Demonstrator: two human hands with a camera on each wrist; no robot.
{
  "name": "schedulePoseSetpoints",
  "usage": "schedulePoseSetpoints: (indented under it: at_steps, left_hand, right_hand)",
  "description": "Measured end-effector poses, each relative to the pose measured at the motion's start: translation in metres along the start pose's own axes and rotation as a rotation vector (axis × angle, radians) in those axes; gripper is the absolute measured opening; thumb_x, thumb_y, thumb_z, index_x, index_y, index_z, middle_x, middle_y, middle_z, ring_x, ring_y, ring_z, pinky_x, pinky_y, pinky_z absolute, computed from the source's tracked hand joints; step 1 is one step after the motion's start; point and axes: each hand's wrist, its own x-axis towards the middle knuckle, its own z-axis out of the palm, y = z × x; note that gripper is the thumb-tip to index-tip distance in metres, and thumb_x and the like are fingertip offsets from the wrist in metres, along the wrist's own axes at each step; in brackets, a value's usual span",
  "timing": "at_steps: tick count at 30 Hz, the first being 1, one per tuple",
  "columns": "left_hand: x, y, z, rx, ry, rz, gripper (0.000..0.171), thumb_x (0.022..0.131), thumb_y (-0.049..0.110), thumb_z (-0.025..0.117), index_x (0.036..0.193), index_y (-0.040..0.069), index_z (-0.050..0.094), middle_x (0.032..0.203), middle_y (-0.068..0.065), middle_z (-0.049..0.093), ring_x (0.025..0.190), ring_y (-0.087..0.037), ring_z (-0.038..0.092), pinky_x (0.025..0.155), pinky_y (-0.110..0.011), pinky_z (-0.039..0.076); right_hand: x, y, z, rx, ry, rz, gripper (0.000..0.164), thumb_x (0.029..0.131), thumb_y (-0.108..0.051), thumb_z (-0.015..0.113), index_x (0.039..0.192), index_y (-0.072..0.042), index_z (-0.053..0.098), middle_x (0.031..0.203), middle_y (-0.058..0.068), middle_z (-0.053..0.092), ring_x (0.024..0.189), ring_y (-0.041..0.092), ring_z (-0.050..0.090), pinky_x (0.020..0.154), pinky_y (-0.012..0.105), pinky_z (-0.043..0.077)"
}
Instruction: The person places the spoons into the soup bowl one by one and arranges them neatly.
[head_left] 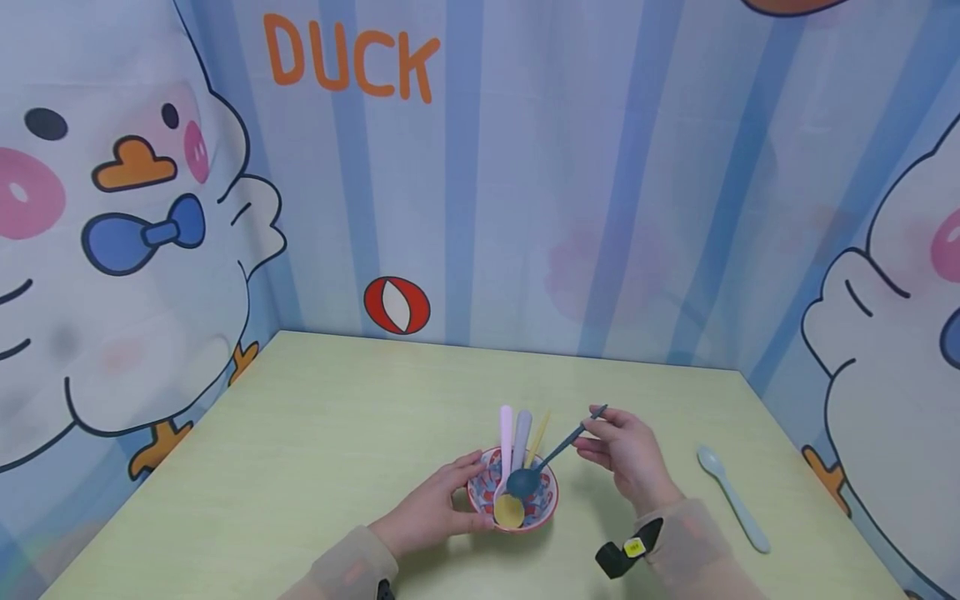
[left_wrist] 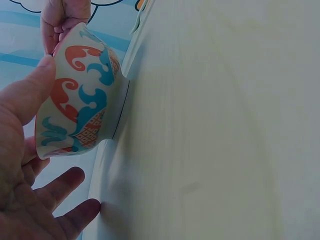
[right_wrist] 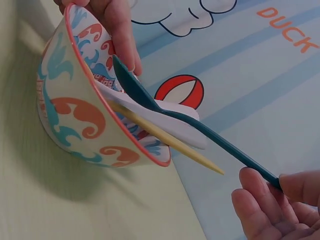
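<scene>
A patterned bowl (head_left: pixel 550 502) with a red rim stands on the table. My left hand (head_left: pixel 429 510) holds its left side, thumb at the near rim and fingers at the far rim. Between thumb and fingers, my right hand (head_left: pixel 630 454) pinches the handle end of a dark teal spoon (right_wrist: pixel 218 141). The teal spoon's head lies over the bowl's opening, its handle slanting up to the right. In the bowl lean a pink spoon (head_left: pixel 506 429), a lavender spoon (head_left: pixel 522 433) and a yellow spoon (head_left: pixel 509 512), handles pointing away from me.
On the table (head_left: pixel 337 433), right of my right hand, lies a pale blue spoon (head_left: pixel 735 500). A curtain (head_left: pixel 510 167) printed with ducks and stripes rises behind the table and along both sides. A black band with a camera (head_left: pixel 618 558) sits on my right wrist.
</scene>
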Motion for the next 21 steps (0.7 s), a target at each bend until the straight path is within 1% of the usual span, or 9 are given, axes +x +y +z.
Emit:
schedulePoseSetpoints:
  at_steps: [2, 5, 9, 12, 17, 21]
  left_hand:
    - [0.0, 0.0, 0.0, 0.006, 0.001, -0.001, 0.083, 0.079, 0.044, 0.077, 0.145, 0.007, 0.043, 0.156, 0.001, 0.029, 0.141, -0.031, 0.026, 0.109, -0.057, 0.028]
    - [0.001, 0.0, 0.0, 0.009, 0.001, -0.009, 0.083, 0.079, 0.045, 0.077, 0.145, 0.008, 0.043, 0.156, 0.002, 0.029, 0.142, -0.031, 0.026, 0.109, -0.057, 0.028]
    - [0.001, -0.001, 0.0, 0.006, -0.001, -0.014, 0.084, 0.078, 0.046, 0.077, 0.145, 0.008, 0.043, 0.156, 0.0, 0.029, 0.142, -0.031, 0.025, 0.109, -0.057, 0.028]
    - [0.001, -0.001, 0.0, 0.005, -0.002, -0.005, 0.084, 0.079, 0.046, 0.077, 0.145, 0.007, 0.043, 0.156, -0.002, 0.029, 0.142, -0.032, 0.025, 0.109, -0.057, 0.027]
    - [0.001, 0.0, -0.001, 0.002, -0.001, -0.001, 0.084, 0.079, 0.044, 0.077, 0.145, 0.006, 0.043, 0.156, -0.002, 0.029, 0.142, -0.033, 0.025, 0.109, -0.057, 0.027]
    - [0.0, 0.002, -0.001, 0.0, -0.003, -0.004, 0.083, 0.079, 0.043, 0.077, 0.145, 0.006, 0.043, 0.156, -0.003, 0.029, 0.142, -0.033, 0.025, 0.11, -0.056, 0.027]
  right_hand:
    - [0.0, 0.002, 0.002, -0.021, -0.012, -0.004, 0.039, 0.095, -0.004, 0.056, 0.132, 0.006, 0.046, 0.109, 0.015, 0.056, 0.073, 0.017, 0.069, 0.073, 0.032, 0.058]
    - [0.0, 0.005, 0.005, -0.05, -0.031, -0.011, 0.04, 0.095, -0.004, 0.057, 0.132, 0.005, 0.047, 0.108, 0.017, 0.059, 0.073, 0.018, 0.069, 0.072, 0.033, 0.058]
    - [0.0, 0.008, 0.009, -0.071, -0.057, -0.011, 0.039, 0.095, -0.004, 0.057, 0.132, 0.005, 0.048, 0.099, 0.013, 0.062, 0.073, 0.019, 0.069, 0.072, 0.034, 0.058]
    - [0.0, 0.009, 0.011, -0.09, -0.078, -0.011, 0.039, 0.094, -0.004, 0.057, 0.132, 0.005, 0.049, 0.096, 0.012, 0.063, 0.073, 0.019, 0.069, 0.072, 0.034, 0.058]
    - [0.0, 0.011, 0.014, -0.131, -0.094, -0.009, 0.039, 0.094, -0.006, 0.059, 0.131, 0.005, 0.05, 0.098, 0.015, 0.063, 0.077, 0.023, 0.07, 0.073, 0.035, 0.058]
    - [0.002, 0.013, 0.017, -0.157, -0.087, 0.001, 0.038, 0.095, -0.006, 0.059, 0.13, 0.004, 0.051, 0.099, 0.015, 0.064, 0.077, 0.024, 0.07, 0.073, 0.035, 0.058]
